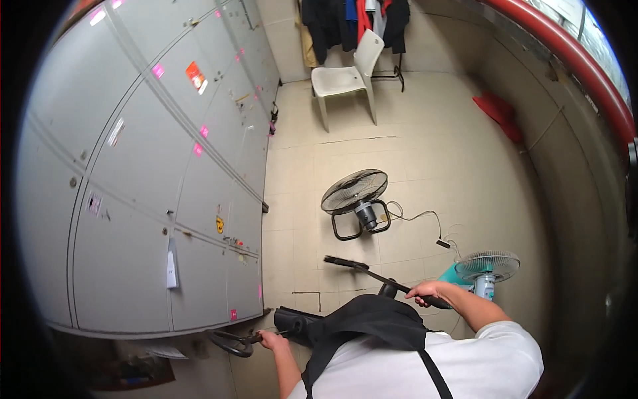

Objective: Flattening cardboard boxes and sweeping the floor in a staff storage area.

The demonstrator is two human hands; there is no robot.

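My right hand [427, 292] grips the black handle of a broom [386, 280]. The broom reaches out to the left, and its narrow brush head is over the tiled floor [294, 244] in front of me. Down at the left, my left hand [273, 340] is closed around the shaft of a black long-handled dustpan [299, 321]. A dark looped handle end [234, 344] sticks out beyond that hand. The black apron [371, 319] I wear hides part of the pan. A rounded black thing [389, 288], possibly a shoe, shows just past the apron.
Grey metal lockers [134, 199] line the left side. A black floor fan [356, 194] stands ahead, its cable running to a small power strip [442, 244]. Near my right arm is a teal-and-white fan [486, 272]. Farther off are a white chair [344, 82], hanging clothes [329, 30] and red cloth [500, 114].
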